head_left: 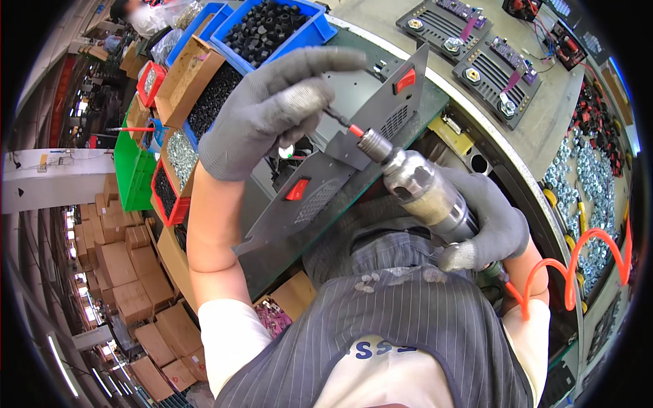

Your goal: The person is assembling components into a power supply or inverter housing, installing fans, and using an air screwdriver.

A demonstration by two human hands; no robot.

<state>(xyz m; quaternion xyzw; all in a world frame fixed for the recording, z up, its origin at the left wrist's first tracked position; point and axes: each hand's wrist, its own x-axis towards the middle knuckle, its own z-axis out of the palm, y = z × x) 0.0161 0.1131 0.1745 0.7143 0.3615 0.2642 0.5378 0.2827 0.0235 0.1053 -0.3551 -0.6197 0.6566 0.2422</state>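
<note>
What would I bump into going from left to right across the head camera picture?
Stacked cardboard boxes → green bin → left hand in a grey glove → red tip of the bit → metal air screwdriver → right hand → coiled orange hose.

Curved green-edged workbench [476,129]; cardboard boxes [129,272] stacked on the floor (left side).

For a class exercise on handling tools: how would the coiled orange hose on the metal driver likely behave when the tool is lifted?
The orange hose is coiled, so it probably stretches and springs back. It looks thin, likely light and floppy, trailing behind the driver in the right hand.
</note>
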